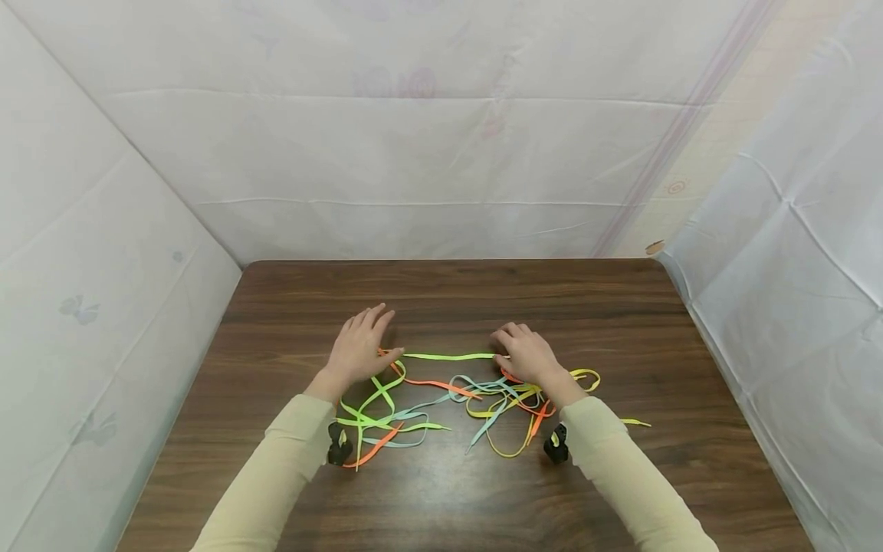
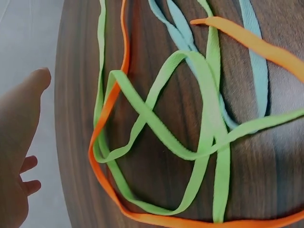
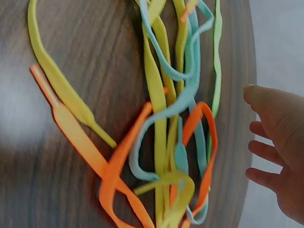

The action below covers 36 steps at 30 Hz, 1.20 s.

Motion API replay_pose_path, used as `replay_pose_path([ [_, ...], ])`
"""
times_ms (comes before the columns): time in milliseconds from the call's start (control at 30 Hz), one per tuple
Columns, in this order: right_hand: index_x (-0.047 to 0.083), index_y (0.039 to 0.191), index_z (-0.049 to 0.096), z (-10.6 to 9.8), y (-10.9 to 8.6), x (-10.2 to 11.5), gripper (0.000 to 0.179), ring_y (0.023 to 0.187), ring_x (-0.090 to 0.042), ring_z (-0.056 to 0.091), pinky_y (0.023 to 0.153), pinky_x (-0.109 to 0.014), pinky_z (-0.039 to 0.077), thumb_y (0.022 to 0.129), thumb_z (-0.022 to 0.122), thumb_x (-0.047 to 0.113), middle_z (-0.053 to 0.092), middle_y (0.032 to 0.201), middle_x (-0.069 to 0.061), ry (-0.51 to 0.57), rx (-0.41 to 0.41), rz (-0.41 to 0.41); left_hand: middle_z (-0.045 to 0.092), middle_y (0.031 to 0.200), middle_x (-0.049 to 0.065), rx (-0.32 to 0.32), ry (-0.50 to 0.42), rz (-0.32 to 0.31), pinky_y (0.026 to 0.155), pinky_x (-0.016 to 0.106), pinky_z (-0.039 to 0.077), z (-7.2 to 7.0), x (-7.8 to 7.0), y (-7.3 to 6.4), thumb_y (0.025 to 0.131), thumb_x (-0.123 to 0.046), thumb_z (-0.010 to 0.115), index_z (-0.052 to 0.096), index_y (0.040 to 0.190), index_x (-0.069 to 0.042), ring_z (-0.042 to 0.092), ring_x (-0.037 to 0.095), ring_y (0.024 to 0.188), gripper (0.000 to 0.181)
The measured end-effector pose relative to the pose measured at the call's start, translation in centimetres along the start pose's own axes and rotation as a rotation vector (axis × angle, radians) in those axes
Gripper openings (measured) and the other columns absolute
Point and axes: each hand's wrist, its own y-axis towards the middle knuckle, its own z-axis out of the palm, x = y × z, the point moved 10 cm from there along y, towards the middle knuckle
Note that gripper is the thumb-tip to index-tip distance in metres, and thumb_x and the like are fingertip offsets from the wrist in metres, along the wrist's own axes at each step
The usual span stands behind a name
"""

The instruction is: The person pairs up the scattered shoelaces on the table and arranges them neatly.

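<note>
Well, the left hand (image 1: 360,349) has its fingers spread, and the right hand (image 1: 529,356) has its fingers a little bent; both seem to hold nothing. Between the hands runs a green lace (image 1: 448,357) on the brown counter (image 1: 448,502). Close by, orange laces (image 2: 109,102), blue laces (image 3: 164,111) and yellow laces (image 3: 57,76) lie in two messy heaps. If a hand tugs one end too hard, the crossed loops could pull tight into a knot, or drag other laces along
</note>
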Motion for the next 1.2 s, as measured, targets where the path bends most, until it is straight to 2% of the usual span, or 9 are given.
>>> replay_pose_path([
  [367, 0.014, 0.115, 0.059, 2.4, 0.8, 1.1, 0.032, 0.096, -0.024, 0.053, 0.075, -0.041, 0.048, 0.086, 0.064, 0.028, 0.055, 0.107, -0.006, -0.024, 0.062, 0.015, 0.036, 0.142, 0.014, -0.032, -0.01, 0.046, 0.103, 0.052, 0.029, 1.7, -0.9, 0.1, 0.081, -0.043, 0.065, 0.042, 0.136, -0.008, 0.036, 0.035, 0.127, 0.069],
  [833, 0.012, 0.095, 0.058, 2.8, 1.1, 1.3, 0.014, 0.086, -0.024, 0.053, 0.067, -0.038, 0.047, 0.084, 0.066, 0.017, 0.054, 0.093, -0.006, -0.038, 0.019, 0.039, 0.053, 0.123, 0.01, -0.082, 0.01, 0.103, 0.095, 0.045, 0.039, 2.5, -2.7, 0.7, 0.079, -0.029, 0.071, 0.056, 0.122, -0.01, 0.049, 0.028, 0.113, 0.05],
  [1033, 0.013, 0.083, 0.055, 2.7, 1.3, 1.3, 0.007, 0.074, -0.02, 0.048, 0.058, -0.031, 0.041, 0.087, 0.061, 0.014, 0.05, 0.081, -0.003, -0.032, -0.003, 0.028, 0.057, 0.11, 0.007, -0.057, 0.05, 0.127, 0.088, 0.043, 0.043, 3.8, -3.1, 0.9, 0.08, -0.029, 0.07, 0.061, 0.112, -0.01, 0.053, 0.027, 0.103, 0.038],
  [1200, 0.012, 0.081, 0.052, 2.5, 1.4, 1.8, 0.01, 0.069, -0.017, 0.048, 0.058, -0.028, 0.04, 0.089, 0.059, 0.012, 0.05, 0.076, -0.001, -0.014, -0.034, -0.02, 0.058, 0.106, 0.006, -0.039, 0.058, 0.118, 0.086, 0.042, 0.044, 4.1, -3.4, 0.9, 0.081, -0.027, 0.07, 0.061, 0.11, -0.01, 0.055, 0.025, 0.099, 0.035],
])
